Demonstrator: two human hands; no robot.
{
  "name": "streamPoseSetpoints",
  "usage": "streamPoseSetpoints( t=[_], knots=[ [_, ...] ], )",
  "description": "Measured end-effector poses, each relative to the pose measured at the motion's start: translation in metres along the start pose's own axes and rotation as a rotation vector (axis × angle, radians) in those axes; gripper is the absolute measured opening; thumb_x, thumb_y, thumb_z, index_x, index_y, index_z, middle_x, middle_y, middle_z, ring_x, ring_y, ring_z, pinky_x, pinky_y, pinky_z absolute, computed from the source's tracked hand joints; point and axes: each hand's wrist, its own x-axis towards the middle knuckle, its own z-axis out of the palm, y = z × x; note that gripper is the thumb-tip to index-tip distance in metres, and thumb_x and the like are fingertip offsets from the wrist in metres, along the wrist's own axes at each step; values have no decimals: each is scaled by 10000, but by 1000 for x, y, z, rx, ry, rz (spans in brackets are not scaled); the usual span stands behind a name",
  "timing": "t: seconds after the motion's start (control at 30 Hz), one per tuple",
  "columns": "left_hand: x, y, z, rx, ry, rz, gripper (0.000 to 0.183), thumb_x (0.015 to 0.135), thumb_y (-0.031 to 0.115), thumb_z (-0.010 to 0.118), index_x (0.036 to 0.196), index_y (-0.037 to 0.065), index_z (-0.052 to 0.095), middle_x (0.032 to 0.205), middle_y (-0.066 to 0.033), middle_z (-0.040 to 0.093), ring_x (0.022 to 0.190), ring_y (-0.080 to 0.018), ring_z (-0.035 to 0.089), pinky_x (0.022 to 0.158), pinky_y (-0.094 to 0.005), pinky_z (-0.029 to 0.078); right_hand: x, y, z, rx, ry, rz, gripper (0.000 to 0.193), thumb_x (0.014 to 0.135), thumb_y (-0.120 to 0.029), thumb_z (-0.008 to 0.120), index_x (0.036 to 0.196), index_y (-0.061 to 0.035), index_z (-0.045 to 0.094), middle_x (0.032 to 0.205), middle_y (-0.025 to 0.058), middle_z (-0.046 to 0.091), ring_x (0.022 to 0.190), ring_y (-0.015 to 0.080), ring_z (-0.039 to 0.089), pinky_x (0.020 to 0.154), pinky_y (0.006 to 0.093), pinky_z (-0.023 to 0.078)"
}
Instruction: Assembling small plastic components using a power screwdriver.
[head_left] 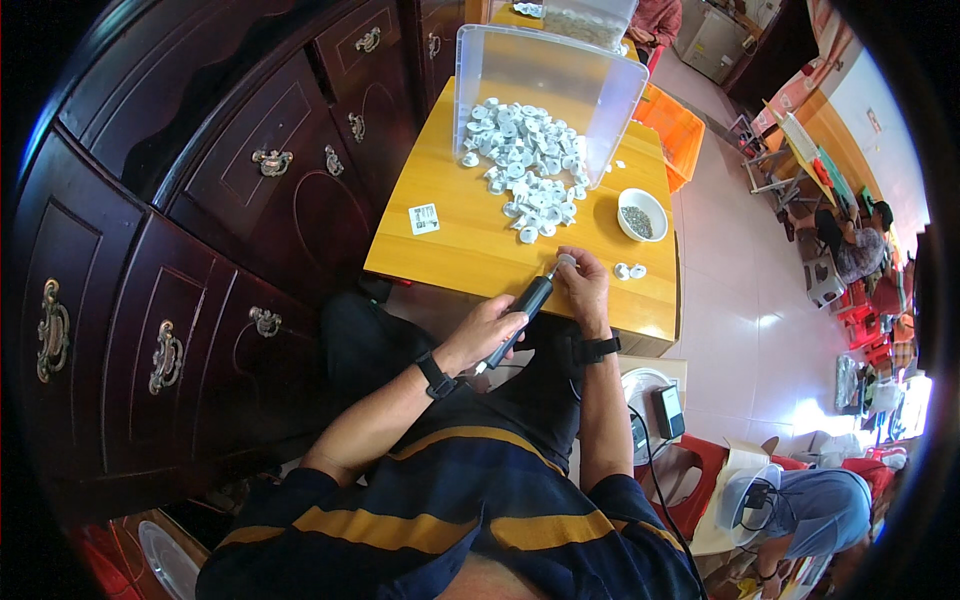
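Observation:
My left hand is wrapped round a black electric screwdriver, its bit pointing away from me and up to the right. At the bit's tip is a small white plastic part, pinched in the fingers of my right hand. Both hands are over the near edge of the yellow wooden table. Beyond them lies a heap of similar white plastic parts, spilling from a clear plastic bin tipped on its side. A white bowl of small metal screws stands to the right.
Two white parts lie apart near the bowl. A printed white card is on the table's left. Dark wooden cabinets line the left side. An orange crate stands behind the table. Other people sit at the right.

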Motion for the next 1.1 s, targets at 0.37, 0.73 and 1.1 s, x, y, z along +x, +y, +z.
streamPoseSetpoints(
  t=[0.37, 0.73, 1.1],
  knots=[
    [5, -9, -2, -60, -8, -30, 222, 960, 249, 549, 1011, 33, 550, 771, -25, 580, 537, -87, 564, 475, -229, 462, 2, 3, -1, 15, 2, 13, 201, 892, -32, 629, 1089, -9, 664, 869, 12, 659, 725, 77, 593, 672, 212, 494],
    [11, -13, -6, -121, -45, -49, 237, 963, 228, 501, 1098, 35, 527, 794, -49, 589, 535, -87, 564, 484, -219, 487, -1, -2, -2, -31, -23, 22, 211, 886, -4, 617, 1093, 7, 657, 878, 16, 661, 754, 85, 604, 701, 217, 498],
    [11, -5, -11, -184, -80, -106, 223, 964, 246, 488, 1055, 47, 533, 774, -49, 614, 523, -95, 587, 468, -222, 492, 3, 4, -4, -3, -28, -11, 183, 893, 0, 618, 1071, 8, 663, 880, 21, 669, 764, 75, 601, 695, 207, 490]
  ],
)
